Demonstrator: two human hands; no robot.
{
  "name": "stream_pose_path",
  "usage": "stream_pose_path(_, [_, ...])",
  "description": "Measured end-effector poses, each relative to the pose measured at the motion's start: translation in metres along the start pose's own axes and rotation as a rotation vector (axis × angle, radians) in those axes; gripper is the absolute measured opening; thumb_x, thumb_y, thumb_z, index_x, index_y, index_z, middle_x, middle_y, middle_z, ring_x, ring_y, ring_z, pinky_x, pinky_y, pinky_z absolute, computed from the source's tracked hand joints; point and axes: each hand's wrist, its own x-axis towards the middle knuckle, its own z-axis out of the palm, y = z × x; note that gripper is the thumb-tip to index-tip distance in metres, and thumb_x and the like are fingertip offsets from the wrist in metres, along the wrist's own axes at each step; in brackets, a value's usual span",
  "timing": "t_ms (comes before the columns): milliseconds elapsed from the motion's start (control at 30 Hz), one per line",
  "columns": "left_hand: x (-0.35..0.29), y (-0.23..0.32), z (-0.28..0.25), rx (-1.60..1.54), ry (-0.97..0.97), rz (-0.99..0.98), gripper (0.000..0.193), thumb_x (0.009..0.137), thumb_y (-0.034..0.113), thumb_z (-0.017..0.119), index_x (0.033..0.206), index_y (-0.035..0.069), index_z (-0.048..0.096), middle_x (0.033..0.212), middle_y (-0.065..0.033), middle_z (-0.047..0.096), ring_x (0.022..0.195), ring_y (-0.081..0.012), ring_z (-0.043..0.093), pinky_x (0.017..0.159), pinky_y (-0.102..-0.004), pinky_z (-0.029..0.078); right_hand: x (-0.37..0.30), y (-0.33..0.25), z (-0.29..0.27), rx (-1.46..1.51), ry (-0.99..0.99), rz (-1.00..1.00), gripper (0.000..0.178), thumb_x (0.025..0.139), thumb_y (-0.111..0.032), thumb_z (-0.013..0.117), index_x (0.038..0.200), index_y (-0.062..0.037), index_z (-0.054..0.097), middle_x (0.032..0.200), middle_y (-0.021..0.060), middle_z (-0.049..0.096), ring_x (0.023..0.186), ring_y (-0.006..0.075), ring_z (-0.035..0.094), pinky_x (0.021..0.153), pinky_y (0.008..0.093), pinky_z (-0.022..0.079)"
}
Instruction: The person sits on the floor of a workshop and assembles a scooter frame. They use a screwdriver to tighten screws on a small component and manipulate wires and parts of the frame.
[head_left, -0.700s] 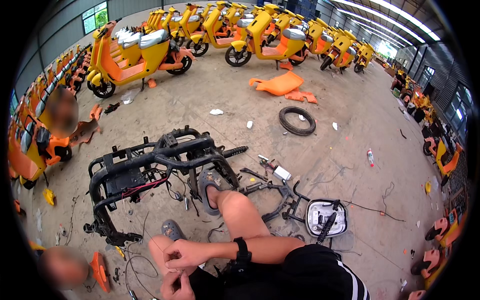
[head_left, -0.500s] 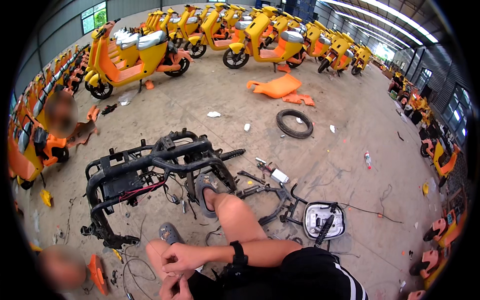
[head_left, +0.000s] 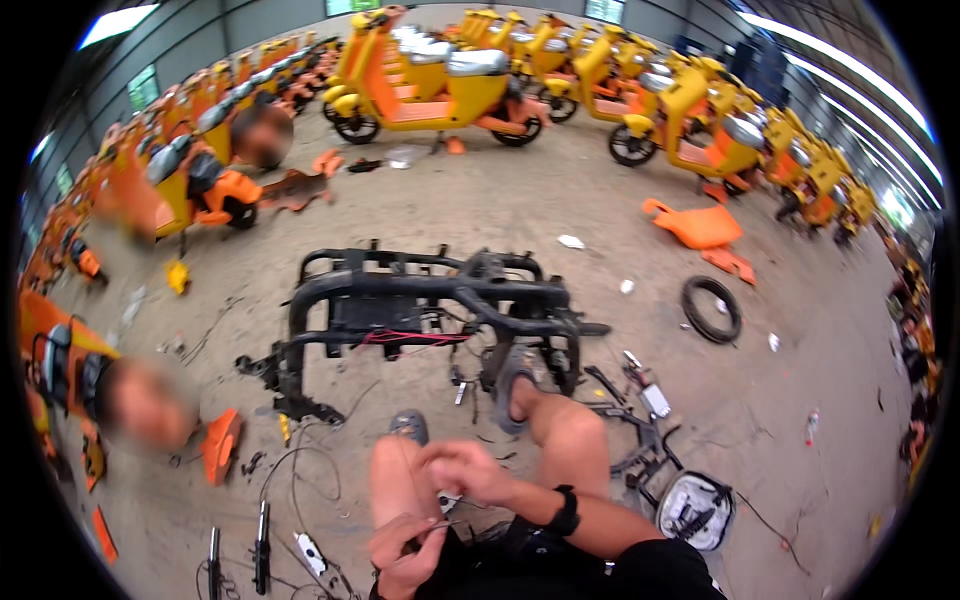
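My left hand [head_left: 405, 550] is held low over my lap, thumb and fingers pinched together on something thin and too small to name. My right hand [head_left: 468, 472] is just above it and to its right, near my left knee, its fingers curled in and slightly blurred; what they hold, if anything, cannot be made out. In front of my feet a black scooter frame [head_left: 400, 285] lies on the floor, with red wires [head_left: 410, 338] running along its near side. My right foot in a grey clog [head_left: 513, 390] rests against the frame's right end.
Metal rods and linkages [head_left: 645, 440], a white-lined tray-like shell [head_left: 697, 510] and a tire [head_left: 711, 309] lie to the right. Left are cables [head_left: 300, 455], two shock absorbers [head_left: 262, 548] and an orange panel [head_left: 221, 447]. Yellow scooters [head_left: 440, 95] stand in rows behind. Other people sit left.
The view has swung left, so the frame and floor parts sit farther right. My right hand has lifted away from my left hand; the two were close together before.
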Motion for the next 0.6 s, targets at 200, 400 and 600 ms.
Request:
stream_pose_path(200, [0.006,0.006,-0.005,-0.035,0.008,-0.048,0.016,0.067,-0.007,0.077,0.078,-0.003,0.066,0.064,-0.0115,0.064,0.048,-0.0156,0.055,0.046,-0.0242,0.04,0.019,-0.013,0.01,0.059,0.483,-0.076,0.038,0.096,-0.007,0.048,0.134,-0.0079,0.047,0.067,-0.0006,0.047,0.048,0.0049,0.032,0.044,0.0219,0.024])
stream_pose_path(400, [0.001,0.005,-0.003,0.012,-0.033,-0.06,0.016,0.068,-0.004,0.079,0.08,-0.002,0.068,0.066,-0.0097,0.065,0.048,-0.0138,0.056,0.047,-0.0239,0.041,0.015,-0.008,0.003,0.137,0.578,-0.114,0.044,0.095,-0.005,0.048,0.138,-0.0118,0.044,0.08,0.0041,0.056,0.045,0.0041,0.032,0.041,0.0215,0.026])
stream_pose_path(600, [0.001,0.005,-0.004,-0.006,-0.103,-0.127,0.014,0.071,-0.002,0.079,0.081,-0.002,0.068,0.066,-0.0084,0.065,0.052,-0.0133,0.058,0.05,-0.0237,0.043,0.017,-0.003,-0.011,0.128,0.442,-0.031,0.034,0.096,-0.007,0.047,0.129,-0.0062,0.054,0.079,0.0038,0.057,0.043,0.0043,0.033,0.041,0.0212,0.026])
